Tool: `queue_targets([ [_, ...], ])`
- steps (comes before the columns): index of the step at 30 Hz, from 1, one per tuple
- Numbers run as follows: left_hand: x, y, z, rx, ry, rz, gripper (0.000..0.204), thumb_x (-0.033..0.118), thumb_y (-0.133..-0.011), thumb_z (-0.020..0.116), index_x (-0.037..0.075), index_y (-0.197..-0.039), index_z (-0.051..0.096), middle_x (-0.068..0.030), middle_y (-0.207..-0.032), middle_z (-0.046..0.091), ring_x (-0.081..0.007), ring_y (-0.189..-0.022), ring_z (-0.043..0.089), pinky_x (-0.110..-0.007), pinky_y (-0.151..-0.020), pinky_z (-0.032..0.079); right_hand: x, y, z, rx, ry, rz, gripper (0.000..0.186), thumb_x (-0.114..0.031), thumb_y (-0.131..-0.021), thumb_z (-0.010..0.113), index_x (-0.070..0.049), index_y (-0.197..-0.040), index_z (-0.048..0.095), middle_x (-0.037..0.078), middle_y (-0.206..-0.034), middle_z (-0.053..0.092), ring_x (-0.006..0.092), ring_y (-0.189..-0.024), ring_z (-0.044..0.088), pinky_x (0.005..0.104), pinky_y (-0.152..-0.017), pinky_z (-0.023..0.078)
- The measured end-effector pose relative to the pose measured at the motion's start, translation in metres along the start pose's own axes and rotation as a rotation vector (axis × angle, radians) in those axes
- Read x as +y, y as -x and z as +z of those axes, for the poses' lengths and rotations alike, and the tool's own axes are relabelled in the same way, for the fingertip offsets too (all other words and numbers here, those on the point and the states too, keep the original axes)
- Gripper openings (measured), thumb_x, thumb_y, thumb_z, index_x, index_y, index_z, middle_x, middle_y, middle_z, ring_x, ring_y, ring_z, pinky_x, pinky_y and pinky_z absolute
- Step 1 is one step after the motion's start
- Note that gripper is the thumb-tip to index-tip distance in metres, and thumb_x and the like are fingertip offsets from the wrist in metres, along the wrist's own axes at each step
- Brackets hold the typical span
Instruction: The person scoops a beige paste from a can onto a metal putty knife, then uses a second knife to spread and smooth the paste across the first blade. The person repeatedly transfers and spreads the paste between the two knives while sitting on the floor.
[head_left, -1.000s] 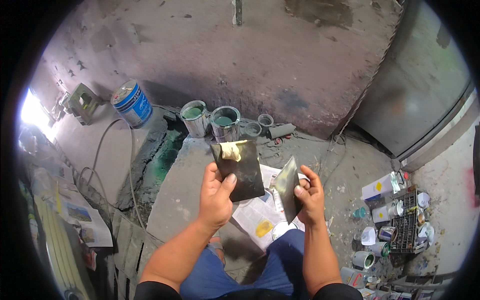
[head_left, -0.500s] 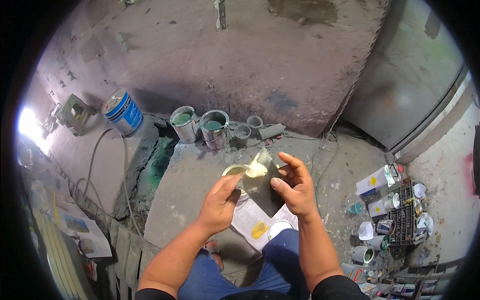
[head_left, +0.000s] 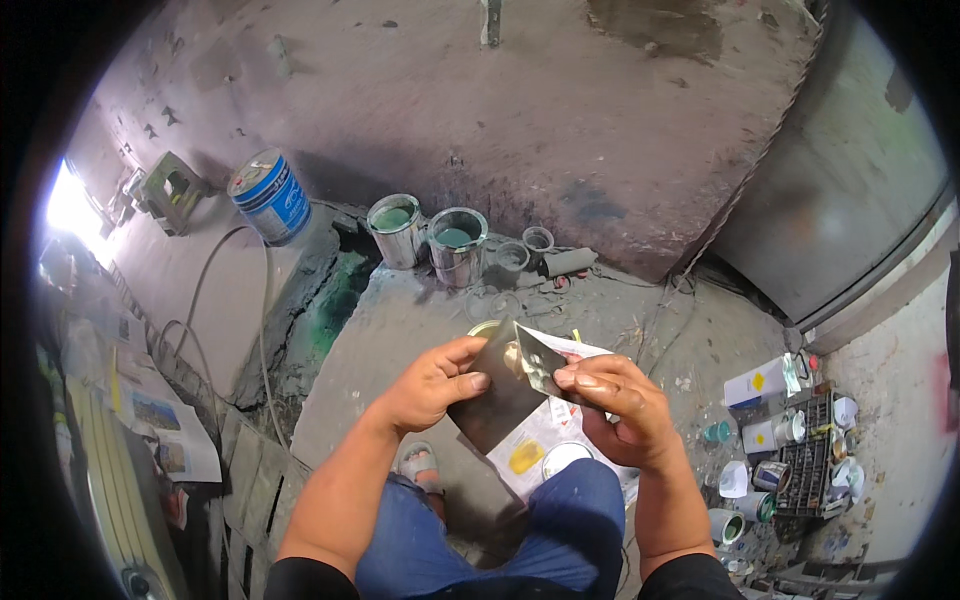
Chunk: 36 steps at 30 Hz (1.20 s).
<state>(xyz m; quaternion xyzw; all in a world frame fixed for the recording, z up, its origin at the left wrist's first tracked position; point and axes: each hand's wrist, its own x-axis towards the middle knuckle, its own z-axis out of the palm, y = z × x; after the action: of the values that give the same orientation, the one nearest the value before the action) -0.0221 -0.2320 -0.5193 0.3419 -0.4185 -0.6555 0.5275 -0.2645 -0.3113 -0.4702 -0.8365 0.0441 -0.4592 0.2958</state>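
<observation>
My left hand (head_left: 435, 380) grips a dark, thin, flat plate (head_left: 490, 395) by its left edge, thumb on top. My right hand (head_left: 620, 400) pinches a thin, greyish, pointed scraper (head_left: 540, 362) with pale smears, held against the plate's upper right side. A small dab of cream-coloured paste (head_left: 514, 358) shows between the two. Just behind the plate, the rim of an open tin (head_left: 484, 328) shows; the rest of it is hidden. Below my hands lies a sheet of newspaper (head_left: 510, 452) with a yellow smear, and a round white lid (head_left: 567, 460) sits on it by my knee.
Two open metal cans (head_left: 458, 250) of green paint stand by the wall, beside clear plastic cups (head_left: 512, 256) and a grey cylinder (head_left: 568, 262). Left of them is a blue-and-white bucket (head_left: 270, 198) near a hose (head_left: 265, 330). Several tins and bottles surround a dark crate (head_left: 806, 455) at right.
The dark plate has passed from my right hand to my left. My right hand now holds a scraper, and the large dab of cream paste no longer shows. The view has shifted slightly.
</observation>
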Motion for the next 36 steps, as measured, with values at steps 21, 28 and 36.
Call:
queue_targets([
  [21,-0.027,-0.015,0.048,0.464,0.442,0.167,0.028,-0.001,-0.089,0.045,0.007,-0.116,0.041,-0.0153,-0.113,0.056,-0.0241,-0.103,0.059,-0.042,-0.094,0.049,0.024,0.043,0.04,0.633,-0.659,0.412,0.063,0.004,-0.085,0.054,-0.001,-0.141,0.026,0.015,-0.138,0.043,0.0214,-0.126,0.043,0.0343,-0.107,0.032],
  [28,-0.029,-0.02,0.058,0.517,0.395,0.308,0.029,0.0,-0.092,0.047,0.006,-0.119,0.038,-0.0142,-0.116,0.055,-0.0225,-0.105,0.057,-0.04,-0.095,0.047,0.013,0.073,0.057,0.344,-0.458,0.525,0.057,0.007,-0.085,0.051,0.001,-0.138,0.032,0.013,-0.135,0.045,0.0211,-0.128,0.043,0.0345,-0.106,0.034],
  [36,-0.028,-0.021,0.059,0.497,0.386,0.334,0.031,-0.001,-0.091,0.049,0.005,-0.12,0.037,-0.0113,-0.117,0.055,-0.0167,-0.108,0.053,-0.034,-0.097,0.041,0.012,0.068,0.056,0.286,-0.351,0.548,0.053,0.007,-0.085,0.053,0.001,-0.135,0.037,0.014,-0.132,0.047,0.0219,-0.125,0.045,0.0341,-0.103,0.037],
])
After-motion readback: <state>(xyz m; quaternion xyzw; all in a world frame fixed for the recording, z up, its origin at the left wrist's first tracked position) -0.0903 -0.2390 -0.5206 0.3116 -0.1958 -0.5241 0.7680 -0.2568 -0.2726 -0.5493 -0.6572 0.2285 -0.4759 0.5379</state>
